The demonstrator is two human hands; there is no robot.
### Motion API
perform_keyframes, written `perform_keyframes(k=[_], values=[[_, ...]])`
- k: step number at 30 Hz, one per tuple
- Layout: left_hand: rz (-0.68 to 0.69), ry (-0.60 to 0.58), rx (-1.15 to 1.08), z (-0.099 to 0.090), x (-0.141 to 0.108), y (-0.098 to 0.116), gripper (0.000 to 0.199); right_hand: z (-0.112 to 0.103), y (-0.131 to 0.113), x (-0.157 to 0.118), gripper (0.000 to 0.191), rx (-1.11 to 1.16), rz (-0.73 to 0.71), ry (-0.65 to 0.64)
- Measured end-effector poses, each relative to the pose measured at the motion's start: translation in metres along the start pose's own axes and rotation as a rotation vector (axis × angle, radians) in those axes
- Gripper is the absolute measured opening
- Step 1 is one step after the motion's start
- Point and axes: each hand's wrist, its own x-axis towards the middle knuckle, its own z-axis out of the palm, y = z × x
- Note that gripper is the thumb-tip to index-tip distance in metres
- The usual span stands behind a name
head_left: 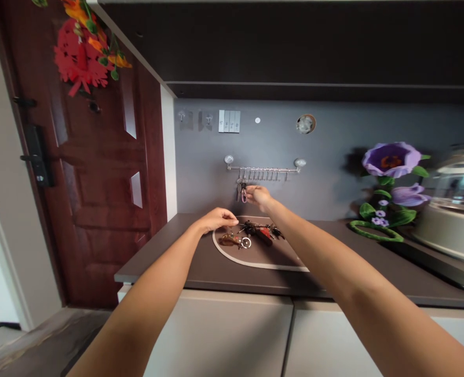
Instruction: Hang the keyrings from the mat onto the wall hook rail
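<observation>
My right hand [257,196] is closed at the fingertips on a pink-and-black key bunch [244,193], just below the left end of a hook rail [263,169] on the wall. Beside that bunch hangs a grey key [239,191]. My left hand [221,218] is lower, over the left edge of a brown mat [271,259] with a pale rim. Its thumb and fingers are pinched together; what they hold, if anything, is too small to name. On the mat lie a brown keychain with a white ring [246,243] and a pile of keys with a red piece [265,232].
A dark shelf [295,47] overhangs the counter [200,267]. Purple flowers [391,159] and a clear-domed appliance [455,209] stand at the right, with a flat black object [432,264] in front. A red door [110,209] is at the left.
</observation>
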Motion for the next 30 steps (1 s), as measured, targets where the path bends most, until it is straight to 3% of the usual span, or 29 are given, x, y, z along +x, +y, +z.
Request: perform_keyframes(k=[8, 16, 22, 30], values=[[-0.072, -0.101, 0.027, -0.003, -0.006, 0.005, 0.035, -0.012, 0.025, -0.036, 0.007, -0.091, -0.056, -0.044], [-0.082, -0.164, 0.123, -0.01, -0.004, -0.006, 0.037, -0.029, 0.059, -0.054, 0.011, -0.346, -0.242, -0.088], [-0.09, -0.169, 0.2, -0.012, -0.001, -0.013, 0.028, -0.029, 0.056, -0.057, 0.008, -0.673, -0.391, -0.075], [-0.081, -0.099, 0.238, -0.011, 0.0, -0.015, 0.024, -0.028, 0.058, -0.055, 0.012, -0.805, -0.493, -0.13]])
